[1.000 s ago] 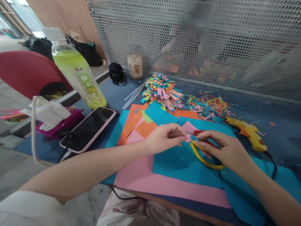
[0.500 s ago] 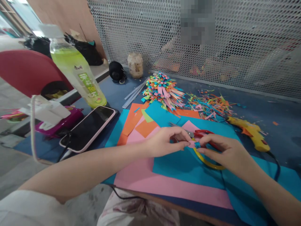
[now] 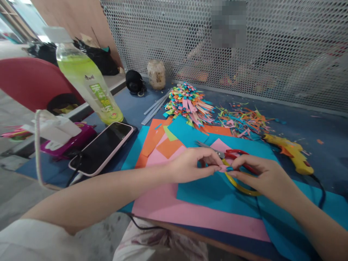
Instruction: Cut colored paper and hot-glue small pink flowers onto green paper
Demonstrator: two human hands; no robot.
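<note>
Pink-and-blue paper piece [image 3: 224,169]: from my remote seat I see it between the two hands, above the blue sheet [image 3: 206,195]. My left hand [image 3: 202,165] has thumb and forefinger pinched together on its pink end; my right hand [image 3: 254,172] pinches its blue end the same way. Scissors with one red and one yellow handle [image 3: 239,185] sit just behind the right fingers, and I cannot tell whether that hand touches them. A pink sheet [image 3: 157,195] lies partly under the blue one. Beyond the hands I see a fringed paper cone [image 3: 187,103], with paper scraps [image 3: 246,121] beside it and a yellow glue gun [image 3: 289,154] farther right.
</note>
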